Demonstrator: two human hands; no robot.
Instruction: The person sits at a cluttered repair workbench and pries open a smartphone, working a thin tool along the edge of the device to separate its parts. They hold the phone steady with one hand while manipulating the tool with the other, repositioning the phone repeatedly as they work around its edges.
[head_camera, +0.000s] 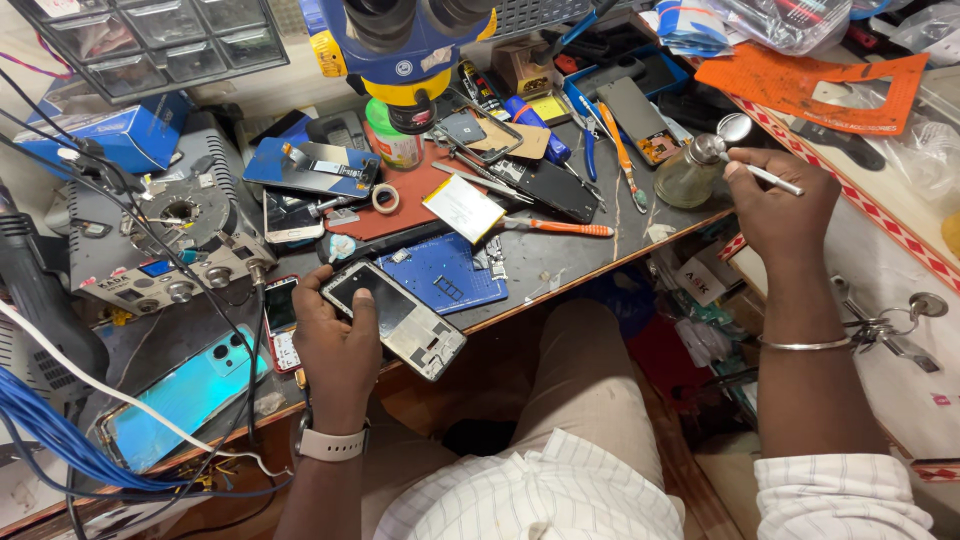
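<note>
Black glass and bare metal: from the head view, my left hand (340, 345) is closing its grip around a stripped phone frame (395, 318), holding it tilted over the desk (560, 262) edge. My right hand (780, 205) is pinching a thin white tool (770, 177) just beside the glass solvent bottle (692, 172). I am judging a steady frame and a light touch matter here.

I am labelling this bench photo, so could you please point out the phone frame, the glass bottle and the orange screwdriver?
phone frame (400, 322), head view, on its dark middle panel.
glass bottle (686, 178), head view, on its rounded body.
orange screwdriver (570, 229), head view, on its handle.
</note>
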